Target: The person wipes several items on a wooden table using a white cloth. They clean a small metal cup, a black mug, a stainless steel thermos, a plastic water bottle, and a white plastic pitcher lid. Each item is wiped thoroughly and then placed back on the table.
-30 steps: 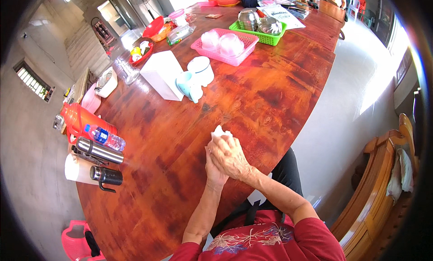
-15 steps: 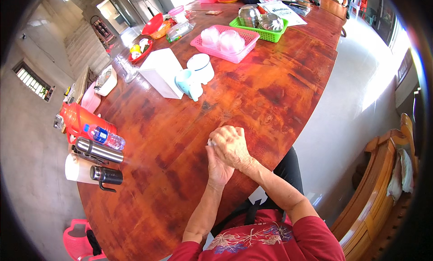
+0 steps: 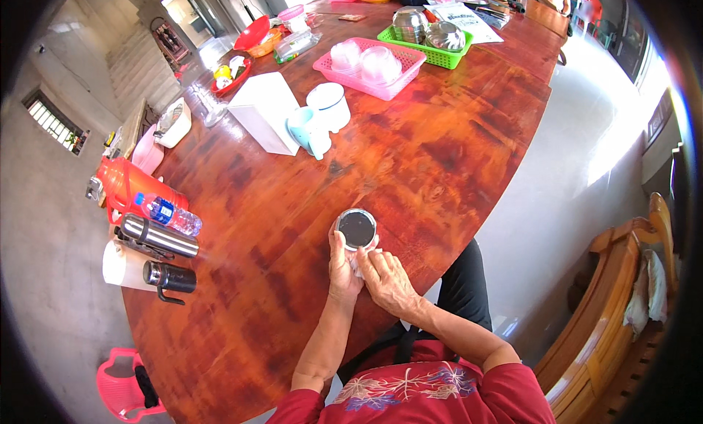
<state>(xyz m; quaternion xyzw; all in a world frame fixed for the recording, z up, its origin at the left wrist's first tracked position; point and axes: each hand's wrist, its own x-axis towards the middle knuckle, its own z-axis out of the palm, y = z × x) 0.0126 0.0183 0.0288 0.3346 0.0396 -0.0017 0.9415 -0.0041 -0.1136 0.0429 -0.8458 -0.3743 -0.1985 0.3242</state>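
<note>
Close to my body, over the wooden table (image 3: 278,212), I hold a round cup-like object (image 3: 359,228) with a pale rim and a dark round face turned up. My left hand (image 3: 341,269) is closed round its near left side, thumb along the edge. A small piece of white tissue (image 3: 356,266) shows between my hands, just below the object. My right hand (image 3: 389,282) is closed on the tissue, its fingertips against the near side of the object. Part of the tissue is hidden by my fingers.
Ahead stand a white box (image 3: 263,116), a light blue mug (image 3: 310,133) and a white mug (image 3: 329,106). Beyond are a pink basket (image 3: 404,83) and a green basket (image 3: 455,57). At left lie a red thermos (image 3: 135,186), a plastic bottle (image 3: 172,214), a steel flask (image 3: 162,236) and a black flask (image 3: 172,276).
My right hand has come off the top of the object and moved down to its near side. The dark round face, covered before, now shows.
</note>
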